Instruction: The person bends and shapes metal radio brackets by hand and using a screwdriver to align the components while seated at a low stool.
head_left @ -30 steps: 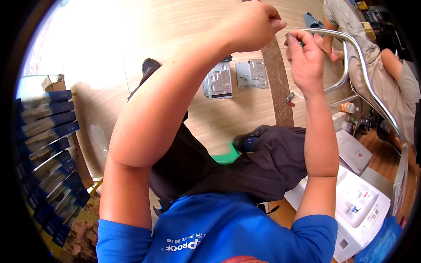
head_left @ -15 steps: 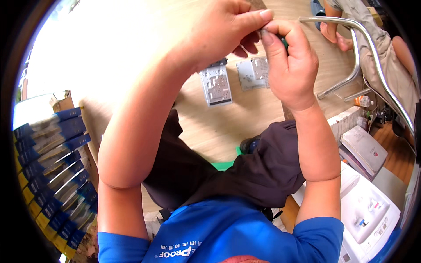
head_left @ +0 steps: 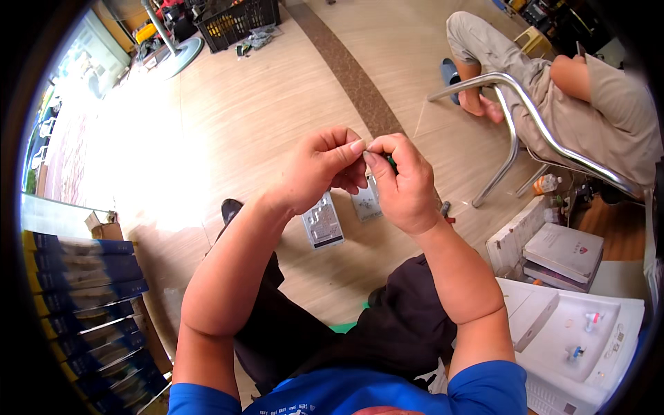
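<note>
In front of me, above the floor, my left hand [head_left: 315, 169] and my right hand [head_left: 409, 185] meet at the fingertips. Thumb and forefinger of the left are pinched together, its other fingers curled. Whatever small thing sits between the fingertips is too small to make out. The right hand is also closed in a pinch, and a bit of something green [head_left: 393, 164] shows inside its curled fingers, mostly hidden. Below the hands, a silver metal drive-like case [head_left: 322, 223] lies on the floor, beside a flat metal plate [head_left: 366, 202] partly covered by the right hand.
To the right, a person in beige trousers [head_left: 512, 62] sits on a chrome-framed chair [head_left: 546, 135]. Nearer are stacked books [head_left: 564, 249] and a white water dispenser [head_left: 574, 339]. Blue-and-yellow boxes [head_left: 90, 283] stand at left. A black crate [head_left: 238, 24] stands far off.
The view has tilted up, showing more far floor, the crate and a stand base. Both hands appear lower in the picture, still pinched together at the fingertips.
</note>
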Demonstrator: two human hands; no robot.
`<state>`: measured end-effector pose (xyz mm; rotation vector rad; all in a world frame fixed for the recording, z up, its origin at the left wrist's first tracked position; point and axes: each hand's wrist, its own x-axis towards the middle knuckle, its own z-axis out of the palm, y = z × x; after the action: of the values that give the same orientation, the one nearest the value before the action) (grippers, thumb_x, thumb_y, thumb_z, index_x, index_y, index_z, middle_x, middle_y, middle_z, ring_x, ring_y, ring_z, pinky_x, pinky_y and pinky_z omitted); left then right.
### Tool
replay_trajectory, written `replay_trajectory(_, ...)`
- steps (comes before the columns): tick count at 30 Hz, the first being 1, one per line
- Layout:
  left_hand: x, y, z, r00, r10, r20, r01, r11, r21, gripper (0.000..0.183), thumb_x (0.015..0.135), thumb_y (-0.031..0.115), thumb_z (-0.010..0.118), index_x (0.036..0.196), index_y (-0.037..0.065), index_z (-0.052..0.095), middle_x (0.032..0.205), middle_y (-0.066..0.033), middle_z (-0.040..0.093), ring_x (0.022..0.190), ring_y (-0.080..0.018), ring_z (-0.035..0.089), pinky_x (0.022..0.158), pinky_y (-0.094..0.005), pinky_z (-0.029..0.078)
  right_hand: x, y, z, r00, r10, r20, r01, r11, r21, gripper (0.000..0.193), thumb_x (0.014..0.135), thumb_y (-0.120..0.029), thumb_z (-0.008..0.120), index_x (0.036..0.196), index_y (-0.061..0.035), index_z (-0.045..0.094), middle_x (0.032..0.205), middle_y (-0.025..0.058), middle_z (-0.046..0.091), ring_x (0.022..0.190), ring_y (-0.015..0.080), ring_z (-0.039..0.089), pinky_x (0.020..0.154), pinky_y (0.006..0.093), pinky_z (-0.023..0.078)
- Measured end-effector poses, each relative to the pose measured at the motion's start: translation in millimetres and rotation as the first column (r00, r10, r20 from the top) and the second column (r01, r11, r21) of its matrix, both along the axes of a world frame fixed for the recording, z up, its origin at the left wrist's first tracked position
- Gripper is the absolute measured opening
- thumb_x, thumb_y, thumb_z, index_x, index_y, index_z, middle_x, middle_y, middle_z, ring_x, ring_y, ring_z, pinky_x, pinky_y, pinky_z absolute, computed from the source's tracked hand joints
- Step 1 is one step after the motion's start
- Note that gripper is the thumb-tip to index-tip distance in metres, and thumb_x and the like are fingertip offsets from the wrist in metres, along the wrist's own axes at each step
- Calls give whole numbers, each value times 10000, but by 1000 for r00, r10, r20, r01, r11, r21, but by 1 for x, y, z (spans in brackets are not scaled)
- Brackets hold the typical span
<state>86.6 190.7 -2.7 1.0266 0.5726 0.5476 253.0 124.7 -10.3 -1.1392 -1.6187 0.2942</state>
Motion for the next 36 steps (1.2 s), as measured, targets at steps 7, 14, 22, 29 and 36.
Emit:
replay_trajectory(7,6,-1,-1,955,4,297,46,986,-161,164,1021,231,515,982,75,549,864,-64,627,765,-207,649,679,-336,515,6,0,9,994,-74,-86,76,997,13,105,912,-57,646,1007,-34,608,839,117,630,725,274,642,622,348,501)
replay_trajectory(14,6,-9,-6,987,109,121,-91,986,-142,208,1028,239,507,938,62,569,784,-40,619,692,-157,638,637,-306,536,-8,-6,13,998,-51,32,50,999,12,92,882,-48,665,960,-30,619,807,116,614,716,263,627,631,343,496)
replay_trajectory(22,8,-8,-7,992,124,1,-124,991,-43,194,1023,235,521,933,70,568,773,-39,618,675,-153,633,639,-303,533,-1,-4,8,984,-86,158,78,995,56,93,890,-39,637,977,-33,605,878,162,634,792,353,644,650,413,512)
replay_trajectory(29,-9,-3,-17,985,163,-50,-164,986,-11,203,1027,228,504,924,60,556,757,-51,605,642,-165,620,606,-300,527,-13,8,-9,994,-12,108,17,999,-45,89,913,-98,597,981,-47,570,900,169,632,846,381,626,690,446,504)
replay_trajectory(36,4,-8,-18,987,157,-39,-156,987,32,201,1021,220,510,953,37,559,771,-55,604,694,-175,637,629,-305,533,-3,3,-11,989,-89,119,91,996,-8,80,902,-68,630,973,-37,610,895,169,645,817,351,650,687,411,514)
